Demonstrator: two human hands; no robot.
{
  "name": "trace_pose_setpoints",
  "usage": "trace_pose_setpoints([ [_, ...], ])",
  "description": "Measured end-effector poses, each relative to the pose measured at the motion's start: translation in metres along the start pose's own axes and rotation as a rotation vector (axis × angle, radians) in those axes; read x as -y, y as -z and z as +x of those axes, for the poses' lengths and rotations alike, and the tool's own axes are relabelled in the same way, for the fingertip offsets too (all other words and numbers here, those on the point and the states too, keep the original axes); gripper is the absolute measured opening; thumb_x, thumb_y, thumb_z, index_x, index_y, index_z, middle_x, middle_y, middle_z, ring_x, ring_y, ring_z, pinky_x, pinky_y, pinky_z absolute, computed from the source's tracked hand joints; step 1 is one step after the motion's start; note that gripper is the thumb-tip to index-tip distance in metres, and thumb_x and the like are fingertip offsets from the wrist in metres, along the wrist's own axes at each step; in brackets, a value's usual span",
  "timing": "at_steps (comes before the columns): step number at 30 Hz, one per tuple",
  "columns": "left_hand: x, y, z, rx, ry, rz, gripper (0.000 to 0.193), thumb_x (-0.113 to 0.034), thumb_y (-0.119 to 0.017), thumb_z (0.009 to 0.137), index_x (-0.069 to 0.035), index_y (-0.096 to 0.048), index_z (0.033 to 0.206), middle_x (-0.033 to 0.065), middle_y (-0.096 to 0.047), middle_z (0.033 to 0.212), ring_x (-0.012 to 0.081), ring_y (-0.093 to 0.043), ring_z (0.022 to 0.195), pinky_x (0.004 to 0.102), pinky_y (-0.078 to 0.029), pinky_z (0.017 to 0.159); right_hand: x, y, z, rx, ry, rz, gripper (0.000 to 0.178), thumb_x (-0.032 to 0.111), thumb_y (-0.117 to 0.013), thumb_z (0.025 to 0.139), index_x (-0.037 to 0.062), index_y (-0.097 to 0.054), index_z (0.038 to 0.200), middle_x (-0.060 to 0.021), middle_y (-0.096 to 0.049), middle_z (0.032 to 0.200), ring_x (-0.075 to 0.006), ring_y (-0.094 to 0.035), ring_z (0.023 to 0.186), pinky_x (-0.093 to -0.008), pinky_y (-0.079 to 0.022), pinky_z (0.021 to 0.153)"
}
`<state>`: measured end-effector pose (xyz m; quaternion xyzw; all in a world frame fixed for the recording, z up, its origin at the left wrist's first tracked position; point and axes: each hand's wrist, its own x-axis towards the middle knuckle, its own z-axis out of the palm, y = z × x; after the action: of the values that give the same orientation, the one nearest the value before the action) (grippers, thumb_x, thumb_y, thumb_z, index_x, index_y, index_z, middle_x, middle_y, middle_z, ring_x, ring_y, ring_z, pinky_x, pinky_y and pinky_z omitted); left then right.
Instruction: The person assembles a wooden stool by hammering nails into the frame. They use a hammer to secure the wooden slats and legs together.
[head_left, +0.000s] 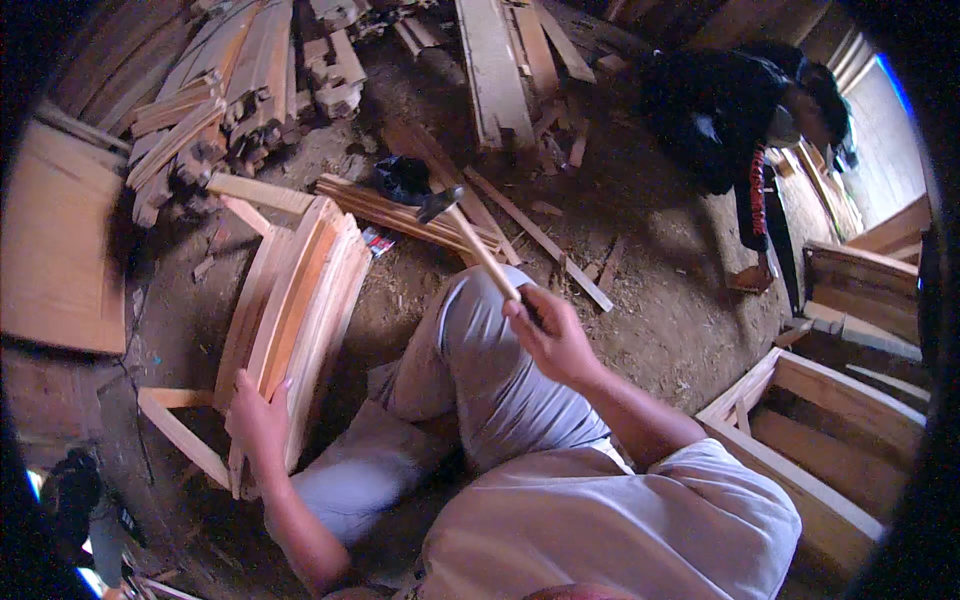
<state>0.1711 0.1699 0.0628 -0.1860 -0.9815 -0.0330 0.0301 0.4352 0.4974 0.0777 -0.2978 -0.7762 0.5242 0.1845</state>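
My right hand (552, 332) is closed round the wooden handle of a hammer (478, 245), raised over my bent knee with its dark head pointing up and left. At the left, my left hand (259, 418) grips the near part of a wooden frame (285, 300) built of long pale boards with short crosspieces at both ends. The frame lies slanted on the ground beside my legs. Whether a nail is held under the left fingers cannot be made out.
Loose wood strips (400, 215) and a dark bag (403, 180) lie past the frame. Stacked planks (240, 80) fill the far left. A box-like wooden frame (800, 440) stands at my right. A co-worker in dark clothes (715, 110) bends over at the far right.
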Motion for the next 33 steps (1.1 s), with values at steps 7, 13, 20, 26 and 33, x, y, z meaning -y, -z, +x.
trace_pose_setpoints([
  [7, -0.004, 0.003, 0.006, 0.011, 0.019, -0.001, 0.069, -0.044, -0.082, 0.083, 0.001, -0.056, 0.129, 0.0293, -0.071, 0.108, 0.047, -0.07, 0.1, 0.0549, -0.054, 0.087, -0.124, 0.05, 0.002, -0.284, -0.395, 0.12, 0.03, 0.031, -0.061, 0.106, 0.0028, -0.062, 0.095, 0.0005, -0.051, 0.071, -0.0114, -0.045, 0.06, -0.0323, -0.037, 0.052],
  [13, 0.004, -0.008, 0.005, -0.009, 0.07, 0.027, 0.067, -0.046, -0.082, 0.083, 0.001, -0.056, 0.122, 0.027, -0.07, 0.109, 0.046, -0.068, 0.102, 0.0555, -0.053, 0.088, -0.156, 0.081, -0.03, -0.383, -0.784, 0.491, 0.022, 0.021, -0.06, 0.104, 0.0101, -0.057, 0.086, 0.0042, -0.045, 0.066, -0.0098, -0.04, 0.051, -0.0297, -0.028, 0.046],
  [20, -0.007, -0.004, 0.003, -0.015, 0.023, -0.039, 0.06, -0.046, -0.082, 0.083, -0.003, -0.055, 0.116, 0.026, -0.07, 0.105, 0.0489, -0.066, 0.1, 0.0555, -0.051, 0.082, -0.198, 0.147, -0.012, -0.652, -0.634, 0.454, 0.021, 0.023, -0.062, 0.103, 0.0103, -0.058, 0.087, 0.0035, -0.049, 0.067, -0.0093, -0.043, 0.052, -0.0294, -0.033, 0.044],
  [26, -0.017, 0.003, 0.003, -0.078, 0.003, 0.022, 0.059, -0.044, -0.082, 0.082, 0.0, -0.055, 0.111, 0.0273, -0.069, 0.102, 0.0492, -0.066, 0.097, 0.0549, -0.051, 0.082, -0.236, 0.198, -0.011, -0.73, -0.53, 0.622, 0.019, 0.024, -0.06, 0.103, 0.0117, -0.058, 0.089, 0.0049, -0.046, 0.066, -0.0078, -0.038, 0.049, -0.0271, -0.029, 0.042],
  [33, -0.005, -0.002, 0.002, -0.044, 0.034, -0.044, 0.06, -0.044, -0.082, 0.082, 0.0, -0.054, 0.109, 0.0282, -0.069, 0.102, 0.0494, -0.066, 0.096, 0.0556, -0.051, 0.081, -0.286, 0.243, 0.02, -0.757, -0.686, 0.707, 0.017, 0.022, -0.056, 0.101, 0.0112, -0.056, 0.088, 0.004, -0.043, 0.066, -0.01, -0.035, 0.049, -0.0279, -0.027, 0.042],
])
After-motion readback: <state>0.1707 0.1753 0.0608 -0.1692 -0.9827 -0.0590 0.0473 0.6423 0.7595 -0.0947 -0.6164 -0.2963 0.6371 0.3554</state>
